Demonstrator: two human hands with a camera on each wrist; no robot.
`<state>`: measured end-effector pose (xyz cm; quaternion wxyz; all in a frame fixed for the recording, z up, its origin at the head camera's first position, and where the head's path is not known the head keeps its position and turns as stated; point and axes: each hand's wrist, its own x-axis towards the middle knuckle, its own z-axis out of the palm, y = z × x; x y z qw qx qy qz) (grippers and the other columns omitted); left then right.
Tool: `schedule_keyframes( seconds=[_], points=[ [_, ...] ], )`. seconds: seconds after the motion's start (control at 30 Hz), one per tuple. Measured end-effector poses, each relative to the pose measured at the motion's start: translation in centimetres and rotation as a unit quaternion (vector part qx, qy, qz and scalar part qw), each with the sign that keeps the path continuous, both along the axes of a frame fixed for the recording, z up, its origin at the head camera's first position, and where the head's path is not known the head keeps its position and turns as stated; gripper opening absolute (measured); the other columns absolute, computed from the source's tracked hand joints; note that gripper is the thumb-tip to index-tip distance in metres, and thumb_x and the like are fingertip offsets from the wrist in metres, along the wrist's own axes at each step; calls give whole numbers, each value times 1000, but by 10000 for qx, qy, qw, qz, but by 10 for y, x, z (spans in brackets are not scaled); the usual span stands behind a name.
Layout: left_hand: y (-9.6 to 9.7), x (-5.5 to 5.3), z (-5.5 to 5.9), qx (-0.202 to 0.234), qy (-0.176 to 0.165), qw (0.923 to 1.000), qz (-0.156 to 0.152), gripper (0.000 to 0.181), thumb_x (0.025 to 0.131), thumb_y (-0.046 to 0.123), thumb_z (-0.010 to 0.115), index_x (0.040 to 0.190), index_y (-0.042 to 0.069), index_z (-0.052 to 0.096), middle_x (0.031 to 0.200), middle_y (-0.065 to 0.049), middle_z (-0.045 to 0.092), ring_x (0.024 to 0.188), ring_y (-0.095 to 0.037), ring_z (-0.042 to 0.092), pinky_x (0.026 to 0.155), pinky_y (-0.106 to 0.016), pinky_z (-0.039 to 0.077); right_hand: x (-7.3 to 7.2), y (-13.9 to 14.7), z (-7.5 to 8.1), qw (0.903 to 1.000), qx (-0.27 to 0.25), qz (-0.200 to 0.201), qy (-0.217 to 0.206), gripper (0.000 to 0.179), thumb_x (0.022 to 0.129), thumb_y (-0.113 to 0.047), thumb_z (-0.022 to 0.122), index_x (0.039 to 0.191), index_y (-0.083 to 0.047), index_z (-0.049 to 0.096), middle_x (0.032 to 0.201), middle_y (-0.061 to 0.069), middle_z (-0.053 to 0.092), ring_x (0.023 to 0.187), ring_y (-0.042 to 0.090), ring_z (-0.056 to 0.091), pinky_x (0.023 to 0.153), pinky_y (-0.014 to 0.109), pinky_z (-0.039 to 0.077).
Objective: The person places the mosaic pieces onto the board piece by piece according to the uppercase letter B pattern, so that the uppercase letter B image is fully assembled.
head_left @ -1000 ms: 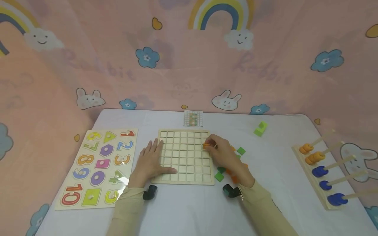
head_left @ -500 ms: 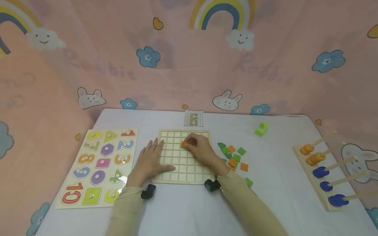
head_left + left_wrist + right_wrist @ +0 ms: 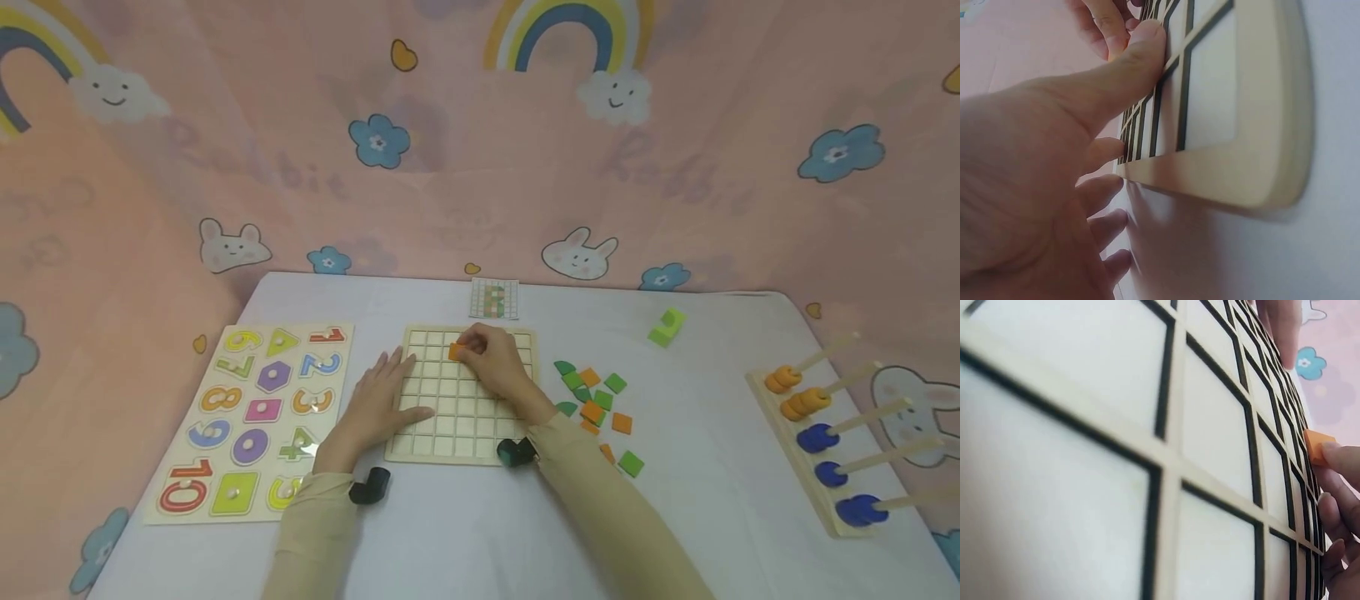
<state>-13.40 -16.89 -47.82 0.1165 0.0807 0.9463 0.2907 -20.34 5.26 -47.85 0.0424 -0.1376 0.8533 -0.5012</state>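
Observation:
A wooden grid board (image 3: 450, 452) with rows of square cells lies mid-table in the head view. My right hand (image 3: 491, 360) is over its upper part and pinches an orange square tile (image 3: 455, 352) between thumb and fingers. In the right wrist view the orange tile (image 3: 1319, 447) is right at the grid's surface. My left hand (image 3: 375, 407) rests on the board's left edge, fingers spread straight. The left wrist view shows the left thumb (image 3: 1141, 53) lying over the grid and the other fingertips along the frame's edge.
Loose orange and green tiles (image 3: 622, 423) lie right of the board. A small pattern card (image 3: 494, 299) sits behind it. At left is a number puzzle board (image 3: 251, 417), at right a bead stacker (image 3: 810, 454). A light green block (image 3: 667, 327) stands at back right.
My right hand has carried the orange tile leftward from the board's right edge to its upper middle, uncovering the loose tiles. My left hand has stayed on the board's left edge.

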Motion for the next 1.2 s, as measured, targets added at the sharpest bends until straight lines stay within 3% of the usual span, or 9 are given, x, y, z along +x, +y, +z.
schedule_keyframes(
  seconds=[0.13,0.33,0.67,0.9,1.03,1.2],
  points=[
    [-1,0,1,84,-35,10000,-16,94,94,40,79,167,5,31,178,-18,14,166,-41,7,136,-62,7,-2,-5,-1,9999,46,-112,-32,14,96,-9,77,107,-1,74,100,14,74,90,21,65,84,26,56],
    [-2,0,2,139,-48,9999,-5,91,95,37,79,167,7,32,178,-17,16,166,-40,7,137,-61,7,-3,-7,0,9982,582,-82,136,13,95,-12,79,106,-4,79,103,11,72,98,23,56,86,30,47],
    [0,0,1,76,-61,9999,140,92,93,35,82,167,8,33,178,-15,17,166,-39,7,137,-59,8,2,-3,3,9960,865,-45,232,18,99,-12,75,114,-4,82,110,13,72,106,28,60,89,38,54],
    [2,1,0,112,-128,9997,197,93,93,35,82,167,9,32,178,-14,16,167,-37,6,137,-57,7,7,28,5,9953,933,256,-105,30,98,-14,73,127,-5,75,128,16,65,123,32,52,112,50,49],
    [2,1,2,138,-115,9996,228,93,92,34,83,166,8,33,178,-15,17,166,-38,7,137,-57,7,10,54,4,9932,1106,336,-141,38,96,-16,72,132,-5,70,135,20,58,124,34,45,110,52,44],
    [2,1,3,118,-39,9995,286,93,90,32,85,166,7,35,177,-16,20,166,-38,9,137,-57,8,13,91,8,9875,1568,127,-63,44,95,-20,75,135,-6,67,143,25,51,123,39,42,104,56,41]
  ],
)
